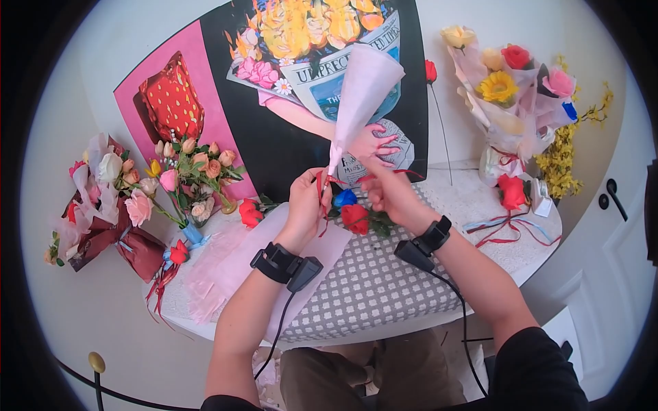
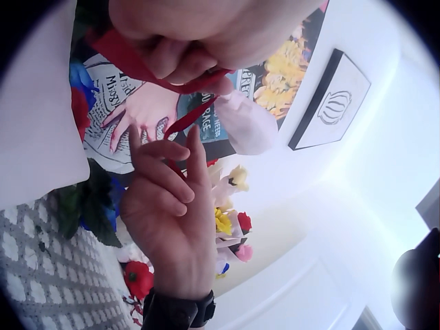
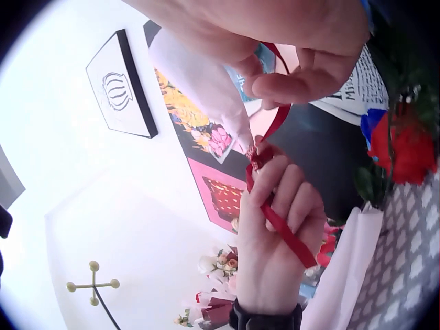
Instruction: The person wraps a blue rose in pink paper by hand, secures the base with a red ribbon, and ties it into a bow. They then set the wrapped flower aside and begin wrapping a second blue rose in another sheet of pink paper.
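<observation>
A pale pink paper cone (image 1: 363,89) stands upright, wide end up, its narrow base gripped by the left hand (image 1: 306,205). Red ribbon (image 1: 330,179) is wound around that base; one tail hangs over the left fingers, as the right wrist view shows (image 3: 289,237). To the right, the right hand (image 1: 394,195) has its fingers partly curled about the other stretch of ribbon (image 2: 180,124), which runs across from the cone. What lies inside the cone is hidden.
Below the hands lie a red rose (image 1: 355,218) and a blue rose (image 1: 345,198). Pink paper (image 1: 274,240) and a checked cloth (image 1: 370,288) cover the table front. Bouquets stand left (image 1: 116,233) and right (image 1: 504,103); a painting (image 1: 240,137) leans behind.
</observation>
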The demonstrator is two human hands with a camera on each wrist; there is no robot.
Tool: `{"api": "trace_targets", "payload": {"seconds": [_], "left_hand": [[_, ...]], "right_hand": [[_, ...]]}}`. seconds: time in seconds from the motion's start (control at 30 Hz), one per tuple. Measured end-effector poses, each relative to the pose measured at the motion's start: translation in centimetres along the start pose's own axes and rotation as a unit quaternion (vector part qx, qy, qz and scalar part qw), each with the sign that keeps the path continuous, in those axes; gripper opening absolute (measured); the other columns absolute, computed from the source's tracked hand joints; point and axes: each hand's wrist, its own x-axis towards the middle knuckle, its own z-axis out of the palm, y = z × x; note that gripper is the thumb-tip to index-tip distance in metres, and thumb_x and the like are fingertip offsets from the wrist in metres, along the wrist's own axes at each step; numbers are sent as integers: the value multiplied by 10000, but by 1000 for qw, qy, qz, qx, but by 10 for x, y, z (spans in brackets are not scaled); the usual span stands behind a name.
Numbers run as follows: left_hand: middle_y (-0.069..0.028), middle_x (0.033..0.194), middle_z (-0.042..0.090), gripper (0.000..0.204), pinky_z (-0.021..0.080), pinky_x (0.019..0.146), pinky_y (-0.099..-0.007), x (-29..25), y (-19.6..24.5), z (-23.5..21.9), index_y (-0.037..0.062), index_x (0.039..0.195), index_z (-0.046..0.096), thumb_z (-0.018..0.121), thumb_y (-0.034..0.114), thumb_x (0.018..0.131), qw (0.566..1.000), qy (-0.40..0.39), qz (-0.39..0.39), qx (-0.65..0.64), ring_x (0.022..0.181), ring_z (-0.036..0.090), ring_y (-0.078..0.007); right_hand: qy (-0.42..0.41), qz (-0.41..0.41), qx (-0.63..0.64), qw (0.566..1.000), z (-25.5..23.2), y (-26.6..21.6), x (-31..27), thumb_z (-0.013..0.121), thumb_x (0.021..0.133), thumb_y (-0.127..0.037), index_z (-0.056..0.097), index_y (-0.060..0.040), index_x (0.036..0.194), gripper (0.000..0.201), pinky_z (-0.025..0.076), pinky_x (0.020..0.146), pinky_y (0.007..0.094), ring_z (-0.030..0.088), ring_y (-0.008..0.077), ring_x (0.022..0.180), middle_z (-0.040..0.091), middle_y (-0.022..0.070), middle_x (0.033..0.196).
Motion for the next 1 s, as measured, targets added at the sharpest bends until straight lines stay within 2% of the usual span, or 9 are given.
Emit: {"api": "trace_targets", "payload": {"seconds": [0.07,0.2,0.33,0.43,0.5,0.53,0.6,0.77,1.0], "left_hand": [[28,567,448,148,248,378,-217,-1,1,0,21,1119,550,441,103,1062,1000,0,1,-1,405,328,-48],[29,566,447,146,246,380,-219,-1,0,0,21,1123,547,440,97,1058,1000,0,2,7,402,325,-47],[31,562,452,139,249,379,-218,0,0,-1,24,1101,552,443,96,1055,1000,21,-1,18,392,319,-48],[28,561,468,117,247,373,-219,0,0,-1,30,1077,557,467,99,1053,998,41,-7,37,387,321,-49],[25,562,482,104,245,370,-220,1,-2,-2,33,1065,559,492,111,1052,998,45,-3,50,388,333,-47],[22,564,495,97,242,366,-221,1,-3,-3,37,1053,560,517,123,1051,997,49,2,63,390,344,-45],[20,567,508,109,242,365,-219,0,-2,0,41,1043,561,549,149,1047,995,57,5,78,395,361,-43],[-1,575,565,211,262,372,-217,-2,-9,6,36,1003,560,646,228,1024,992,63,36,103,413,423,-48],[-39,607,615,240,337,379,-211,-6,-9,10,7,1020,548,663,217,1016,993,16,64,99,445,511,-57]], "right_hand": [[80,-82,46,992,-8,-10,5,744,907,-402,612,-43,993,393,402,427,238,525,83,518,662,59,794],[138,-141,129,972,-17,-24,10,736,913,-399,605,-41,1002,392,402,438,235,538,88,537,674,71,824],[230,-172,190,939,-19,-24,16,717,927,-360,601,-41,1027,354,365,457,236,481,81,536,554,0,751],[282,-271,158,907,-10,-25,12,704,939,-327,608,-55,1016,299,328,436,233,434,73,516,473,-27,703],[97,-265,49,958,-4,-22,-1,711,948,-314,612,-49,971,284,305,411,221,455,66,505,510,-20,696],[98,-265,50,958,1,-20,-6,711,948,-314,612,-49,971,284,305,411,221,455,66,505,510,-20,696],[11,-115,-85,990,24,-18,-19,699,971,-307,649,-52,1016,264,237,391,217,452,43,486,519,-37,695],[-27,-142,-145,979,28,-2,-17,763,931,-313,693,26,1087,380,289,396,217,490,57,448,622,18,732],[-24,-198,-182,963,24,-1,-15,746,933,-238,714,31,955,272,334,437,221,515,55,487,659,21,717]]}}
